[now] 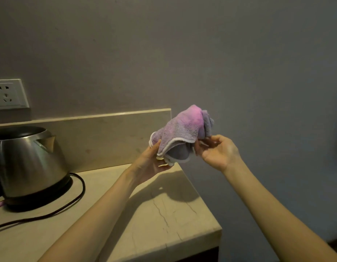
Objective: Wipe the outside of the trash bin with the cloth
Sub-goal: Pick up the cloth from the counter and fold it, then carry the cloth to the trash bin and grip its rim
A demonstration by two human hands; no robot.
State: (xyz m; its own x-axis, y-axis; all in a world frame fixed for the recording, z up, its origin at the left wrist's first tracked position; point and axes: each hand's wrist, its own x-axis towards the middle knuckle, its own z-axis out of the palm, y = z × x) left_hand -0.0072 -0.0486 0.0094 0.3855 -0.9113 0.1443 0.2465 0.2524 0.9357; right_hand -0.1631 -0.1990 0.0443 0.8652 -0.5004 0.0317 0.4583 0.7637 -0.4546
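Note:
A pink and grey cloth [182,129] with a white hem is bunched up in the air above the right end of the counter. My left hand [152,163] grips its lower left edge from below, thumb on the fabric. My right hand [218,152] pinches its right side with the fingertips. The trash bin is not in view.
A beige stone counter [154,214] with a low backsplash ends at its right edge near the cloth. A steel electric kettle [29,163] stands at the left on its base, its dark cord [69,205] looping across the counter. A wall socket [9,94] is above it.

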